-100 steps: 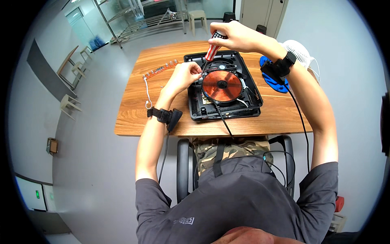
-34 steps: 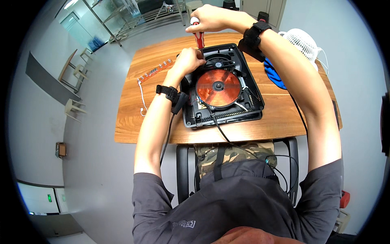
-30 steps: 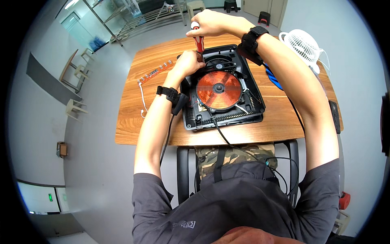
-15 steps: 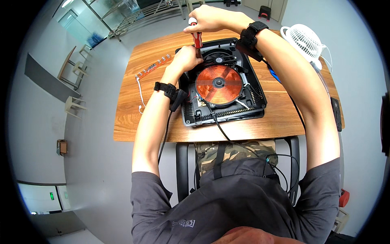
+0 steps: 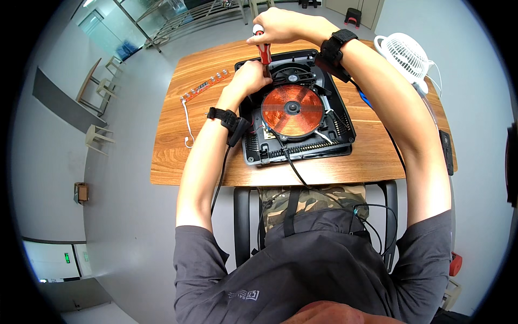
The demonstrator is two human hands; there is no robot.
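A screwdriver (image 5: 264,53) with a red and pale handle stands nearly upright over the far left corner of an opened induction cooker (image 5: 345,141). My right hand (image 5: 280,26) grips its handle from above, fingers bent around the top. Lower down, the fingers of my left hand (image 5: 249,79) are closed around the shaft; the tip is hidden below them. Inside the black housing a round copper coil (image 5: 292,110) lies in the middle, with a black cooling fan (image 5: 292,77) just beyond it.
Left of the cooker, an orange circuit strip (image 5: 204,86) with a white cable (image 5: 189,125) lies on the wooden table (image 5: 178,156). A white fan (image 5: 406,56) stands at the far right. Black cables (image 5: 298,178) run from my wrist bands and across the cooker's near edge.
Both hands keep their hold on the screwdriver. Hands, screwdriver and cooker sit very slightly further right in the picture; nothing else has visibly changed.
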